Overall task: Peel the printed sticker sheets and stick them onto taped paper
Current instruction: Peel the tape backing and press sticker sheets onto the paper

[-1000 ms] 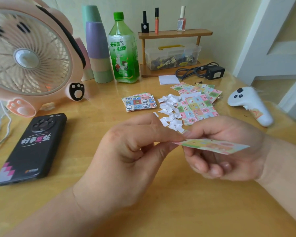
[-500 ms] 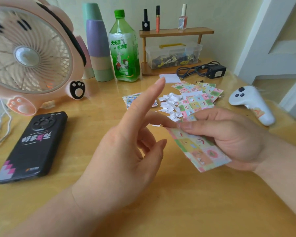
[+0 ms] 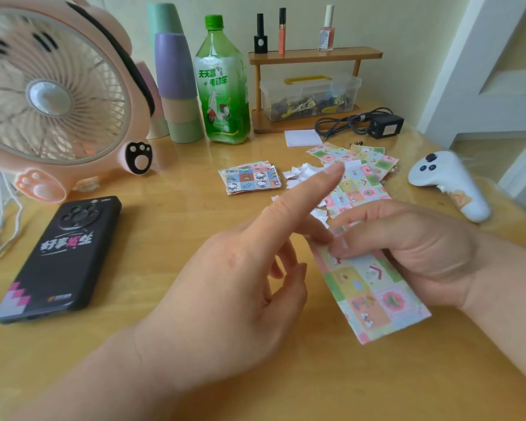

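Right hand (image 3: 413, 250) pinches the sticker sheet (image 3: 374, 287) by its top end, thumb on top; the rest of the sheet slants free above the table (image 3: 286, 384). Left hand (image 3: 225, 284): index finger straight, others loosely bent, one lower finger reaching the sheet's top corner. Cannot tell if it grips anything.

Risks: thin sheet, held at one end only, so a hard pull at the corner could tear it or fold the sticky face onto itself. Backing scraps (image 3: 301, 174) and loose sheets (image 3: 359, 183) lie just beyond the hands; a forearm sweep or the fan (image 3: 52, 95) could scatter them. Can't identify the taped paper.
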`<state>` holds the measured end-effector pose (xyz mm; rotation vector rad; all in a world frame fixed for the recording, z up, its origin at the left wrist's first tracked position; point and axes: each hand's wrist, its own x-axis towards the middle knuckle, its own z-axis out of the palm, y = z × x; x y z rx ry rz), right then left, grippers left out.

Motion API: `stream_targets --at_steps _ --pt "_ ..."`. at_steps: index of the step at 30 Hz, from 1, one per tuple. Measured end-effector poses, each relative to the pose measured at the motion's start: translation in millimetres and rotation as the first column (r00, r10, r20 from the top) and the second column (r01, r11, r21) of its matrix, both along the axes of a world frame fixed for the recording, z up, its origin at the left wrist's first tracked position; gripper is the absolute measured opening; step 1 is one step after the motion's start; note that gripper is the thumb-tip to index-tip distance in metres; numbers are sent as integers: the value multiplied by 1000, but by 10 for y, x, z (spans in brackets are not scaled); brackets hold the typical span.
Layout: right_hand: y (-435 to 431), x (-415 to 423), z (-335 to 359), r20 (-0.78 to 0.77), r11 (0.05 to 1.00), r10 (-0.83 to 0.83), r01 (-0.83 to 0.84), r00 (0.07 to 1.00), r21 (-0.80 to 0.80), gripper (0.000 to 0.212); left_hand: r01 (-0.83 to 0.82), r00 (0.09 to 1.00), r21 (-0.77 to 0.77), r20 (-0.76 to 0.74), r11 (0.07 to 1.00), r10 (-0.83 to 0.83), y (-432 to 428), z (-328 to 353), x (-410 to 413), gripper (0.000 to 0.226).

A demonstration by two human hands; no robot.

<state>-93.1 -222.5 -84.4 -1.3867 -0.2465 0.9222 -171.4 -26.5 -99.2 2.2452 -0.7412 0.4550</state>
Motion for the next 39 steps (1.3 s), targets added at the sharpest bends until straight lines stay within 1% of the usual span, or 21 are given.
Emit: stream_targets --at_steps 3,5,6,8,10,11,13,16,18,22,26,29,32,33,35,37,39 --pt "20 -8 -11 -23 999 -48 49 999 21 33 -14 1000 51 28 999 13 -11 -19 24 88" --pt "18 -16 -9 18 998 -51 52 999 -23 34 -5 1000 -8 -8 1000 5 -13 -44 25 90" --pt "21 -24 -12 68 996 -42 47 997 -75 32 -2 999 -73 -50 997 -2 -16 -65 22 92" --pt "25 -41 -32 203 977 -25 66 979 -201 36 -15 986 -237 -164 972 -25 -33 -123 29 95" --pt "64 -75 -38 351 949 -4 115 936 -295 26 -46 952 -405 -295 913 -83 -67 -175 51 96" --pt "80 -88 -42 406 937 5 138 914 -321 25 -61 929 -487 -347 871 -129 -82 -193 65 97" --pt "89 -96 -53 457 925 7 168 890 -342 26 -90 892 -602 -404 794 -205 -99 -217 96 98" --pt "85 -93 -61 480 920 28 165 877 -355 26 -133 848 -693 -450 709 -281 -107 -228 120 99" --pt "87 -96 -62 486 924 44 149 873 -351 26 -167 822 -720 -479 673 -309 -99 -222 126 99" --pt "81 -82 -79 479 932 40 140 877 -334 33 -236 774 -738 -536 632 -337 -74 -197 137 94" --pt "70 -63 -99 446 935 49 116 893 -336 35 -270 766 -751 -546 602 -338 -66 -182 140 88" --pt "63 -56 -107 426 941 51 100 903 -324 29 -300 759 -763 -555 573 -341 -82 -181 146 89" --pt "68 -32 -131 436 939 64 93 898 -330 37 -319 750 -774 -559 547 -354 -95 -181 144 90" --pt "76 -32 -130 448 939 77 86 891 -332 36 -327 747 -773 -564 543 -353 -97 -179 141 91" --pt "95 -39 -121 476 935 109 72 873 -347 25 -347 744 -774 -571 530 -347 -99 -167 136 91" --pt "87 -56 -115 504 921 168 46 847 -386 16 -368 742 -786 -570 496 -353 -96 -149 138 90" --pt "80 -88 -96 518 915 209 20 830 -403 17 -385 750 -794 -566 470 -343 -90 -133 149 88"
